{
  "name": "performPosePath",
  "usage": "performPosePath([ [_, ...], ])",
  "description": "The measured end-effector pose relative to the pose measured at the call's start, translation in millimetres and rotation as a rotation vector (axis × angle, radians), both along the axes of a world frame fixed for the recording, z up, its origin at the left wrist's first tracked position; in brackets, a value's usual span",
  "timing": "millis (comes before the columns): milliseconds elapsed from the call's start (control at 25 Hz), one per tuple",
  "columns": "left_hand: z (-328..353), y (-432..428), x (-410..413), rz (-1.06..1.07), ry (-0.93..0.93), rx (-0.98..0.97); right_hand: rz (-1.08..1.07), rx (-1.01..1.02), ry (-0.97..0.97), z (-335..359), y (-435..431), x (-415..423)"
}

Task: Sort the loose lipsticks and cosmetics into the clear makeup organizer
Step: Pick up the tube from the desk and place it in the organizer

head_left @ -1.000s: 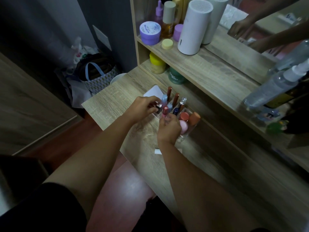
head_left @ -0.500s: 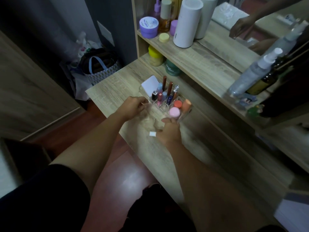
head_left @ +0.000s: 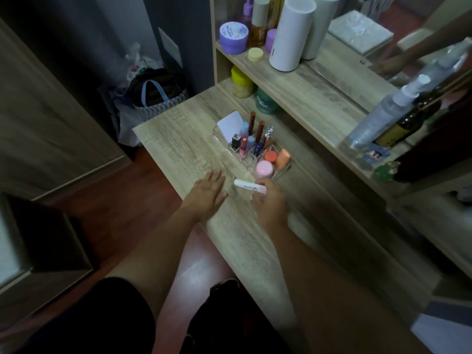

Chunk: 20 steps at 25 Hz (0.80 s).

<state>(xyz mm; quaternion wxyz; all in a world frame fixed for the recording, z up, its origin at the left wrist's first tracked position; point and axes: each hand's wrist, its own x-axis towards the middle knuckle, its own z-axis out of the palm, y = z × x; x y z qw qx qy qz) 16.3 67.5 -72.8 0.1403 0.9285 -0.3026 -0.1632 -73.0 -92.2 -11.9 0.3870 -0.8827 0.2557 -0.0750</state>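
The clear makeup organizer stands on the wooden desk, holding several upright lipsticks, a white compact, a pink jar, an orange-red cap and an orange sponge. My right hand is just in front of the organizer, gripping a white tube that lies level and points left. My left hand rests flat on the desk to the left of the tube, fingers spread, holding nothing.
A shelf behind the desk carries a white cylinder, a purple jar, bottles and a spray bottle. A yellow jar and a green jar sit underneath. A bag lies on the floor at the left.
My right hand has picked up the white tube from the desk in front of the organizer. My left hand drew back from the organizer and now lies flat on the desk.
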Motion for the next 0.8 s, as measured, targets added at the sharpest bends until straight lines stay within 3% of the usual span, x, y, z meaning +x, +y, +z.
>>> performPosePath([
  [320, -14, -2, -9, 0.046, -0.073, 0.077, -0.177, 0.006, -0.164, 22, -15, 43],
  [800, -19, -3, -13, 0.059, -0.139, 0.102, -0.055, -0.162, -0.128, 12, 1, 56],
])
